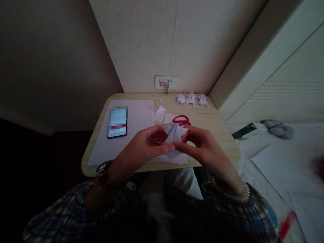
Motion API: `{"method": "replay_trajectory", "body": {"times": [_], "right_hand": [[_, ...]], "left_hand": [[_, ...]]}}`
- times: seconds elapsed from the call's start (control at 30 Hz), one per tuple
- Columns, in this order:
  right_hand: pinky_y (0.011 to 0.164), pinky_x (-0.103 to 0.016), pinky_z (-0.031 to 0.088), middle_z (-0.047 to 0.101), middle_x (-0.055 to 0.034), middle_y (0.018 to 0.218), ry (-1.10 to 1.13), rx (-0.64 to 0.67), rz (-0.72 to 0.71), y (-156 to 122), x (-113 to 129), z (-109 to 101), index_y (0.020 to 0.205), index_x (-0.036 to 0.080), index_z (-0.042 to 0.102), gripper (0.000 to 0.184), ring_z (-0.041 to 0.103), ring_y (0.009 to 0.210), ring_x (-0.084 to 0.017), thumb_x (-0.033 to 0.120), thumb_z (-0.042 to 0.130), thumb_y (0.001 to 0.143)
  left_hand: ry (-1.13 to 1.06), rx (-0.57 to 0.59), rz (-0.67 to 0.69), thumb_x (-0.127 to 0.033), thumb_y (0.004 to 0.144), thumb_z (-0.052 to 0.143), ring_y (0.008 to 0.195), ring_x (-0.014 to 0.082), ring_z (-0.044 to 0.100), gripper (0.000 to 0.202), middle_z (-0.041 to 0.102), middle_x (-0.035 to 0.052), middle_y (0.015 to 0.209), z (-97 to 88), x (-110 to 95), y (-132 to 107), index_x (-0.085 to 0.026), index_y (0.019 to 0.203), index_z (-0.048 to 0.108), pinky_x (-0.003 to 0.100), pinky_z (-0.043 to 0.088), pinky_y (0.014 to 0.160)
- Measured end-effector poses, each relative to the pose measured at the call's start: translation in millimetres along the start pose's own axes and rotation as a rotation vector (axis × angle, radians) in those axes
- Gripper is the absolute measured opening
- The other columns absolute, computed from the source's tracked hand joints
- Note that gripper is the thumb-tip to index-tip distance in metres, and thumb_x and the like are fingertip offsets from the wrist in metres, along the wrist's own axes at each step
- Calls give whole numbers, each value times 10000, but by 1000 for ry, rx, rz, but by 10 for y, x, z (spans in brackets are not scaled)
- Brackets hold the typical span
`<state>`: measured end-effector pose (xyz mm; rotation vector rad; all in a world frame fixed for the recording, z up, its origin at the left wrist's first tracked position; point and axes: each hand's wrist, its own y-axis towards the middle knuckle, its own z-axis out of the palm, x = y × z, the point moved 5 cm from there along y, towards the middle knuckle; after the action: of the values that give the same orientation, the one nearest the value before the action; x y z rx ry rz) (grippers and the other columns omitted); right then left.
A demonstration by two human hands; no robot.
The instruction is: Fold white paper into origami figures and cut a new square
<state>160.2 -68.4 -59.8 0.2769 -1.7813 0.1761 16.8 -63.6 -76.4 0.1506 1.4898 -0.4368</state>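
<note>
Above the near edge of a small wooden table point(217, 128), both my hands pinch a folded white paper piece point(174, 135). My left hand point(143, 146) grips its left side with thumb and fingers closed. My right hand point(202, 146) pinches its lower right part. More white paper point(177, 158) lies flat on the table just under the folded piece. Red-handled scissors point(181, 119) rest right behind it.
A phone point(117, 122) lies on large white sheets point(138, 116) at the table's left. Three folded paper figures point(192, 99) stand at the back near a wall socket point(165, 82). Paper sheets point(283, 168) and grey objects point(278, 129) lie on the surface to the right.
</note>
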Motion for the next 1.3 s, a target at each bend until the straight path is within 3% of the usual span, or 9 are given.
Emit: {"method": "replay_trajectory", "body": {"times": [0.1,0.37,0.53,0.63,0.7,0.87,1.13,1.3], "right_hand": [[607,-272,434,597,24,619,20,-33,14,-1,-4,-19,619,193,560,222,543,604,-125,299,725,725],[594,-267,436,611,16,649,22,-18,61,12,-59,3,709,179,615,170,549,628,-128,318,711,725],[550,-255,396,579,32,613,84,-62,69,53,-135,18,663,187,588,188,513,585,-112,321,711,707],[547,-252,370,556,36,618,120,-102,87,111,-248,20,637,185,561,236,490,583,-106,343,731,683],[553,-251,360,550,37,621,169,-123,100,177,-361,26,644,183,558,269,488,590,-108,378,741,677],[545,-237,322,500,61,605,218,-166,70,435,-579,0,644,187,516,340,440,572,-89,433,748,680],[524,-229,317,538,55,604,235,-118,58,936,-576,-107,653,174,550,330,453,550,-84,429,759,675],[504,-234,296,528,51,582,230,-136,75,1168,-822,-60,622,179,542,364,434,531,-87,466,766,642]], "left_hand": [[13,27,-6,-238,658,791,770,155,658,228,703,8,819,7,1,6,-165,829,658,260,512,720],[52,-7,40,-212,642,799,629,111,604,348,612,-58,650,-2,-15,28,-179,891,558,217,479,614],[-7,-15,40,-196,613,809,654,120,613,419,615,-65,680,22,32,57,-191,935,542,238,487,649],[-74,1,33,-189,616,803,699,124,628,354,647,-45,737,16,68,121,-184,868,555,245,488,685],[-75,30,37,-187,635,793,747,126,639,282,668,-22,783,8,102,201,-167,817,578,245,484,730],[-87,-33,90,-187,612,824,704,103,604,315,619,-50,722,-112,188,521,-166,812,581,207,456,680],[-128,-54,173,-296,598,847,762,118,599,414,618,-44,774,-300,173,967,-183,864,551,221,463,711],[-105,-82,151,-325,637,807,675,107,558,295,610,-39,687,-478,306,1114,-159,687,568,214,441,646]]}}
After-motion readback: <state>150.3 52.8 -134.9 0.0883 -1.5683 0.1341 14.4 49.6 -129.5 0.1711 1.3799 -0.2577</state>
